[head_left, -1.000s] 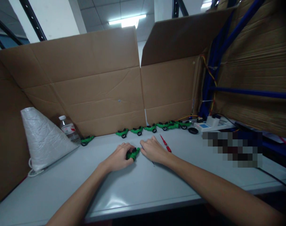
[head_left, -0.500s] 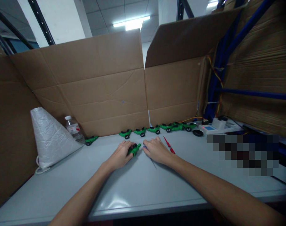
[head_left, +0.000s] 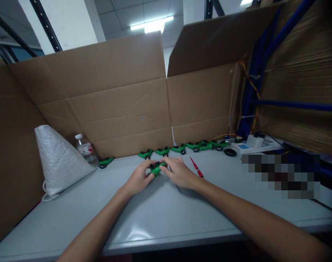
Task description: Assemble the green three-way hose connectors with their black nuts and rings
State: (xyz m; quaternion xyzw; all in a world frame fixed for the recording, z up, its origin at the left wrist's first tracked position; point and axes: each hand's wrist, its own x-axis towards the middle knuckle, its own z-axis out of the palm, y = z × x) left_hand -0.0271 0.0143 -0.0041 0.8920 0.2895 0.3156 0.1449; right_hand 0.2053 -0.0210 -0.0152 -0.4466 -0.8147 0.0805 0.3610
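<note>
Above the middle of the table, a small green toy vehicle with black parts is gripped between the thumb and fingers of my left hand. The fingers of my right hand close on the toy's right end. A thin dark shaft sticks out below my right hand; its other end is hidden, so I cannot tell whether it is held or lies on the table. Just right of that hand lies a red screwdriver-like tool.
Several similar green toys line the cardboard wall at the back, and another toy sits farther left. A water bottle and a silvery-white bag stand left. A black ring and a power strip are right.
My right hand has moved slightly left and up, from apart to touching the toy's right end. The toy, still in my left hand, has shifted slightly up and right.
</note>
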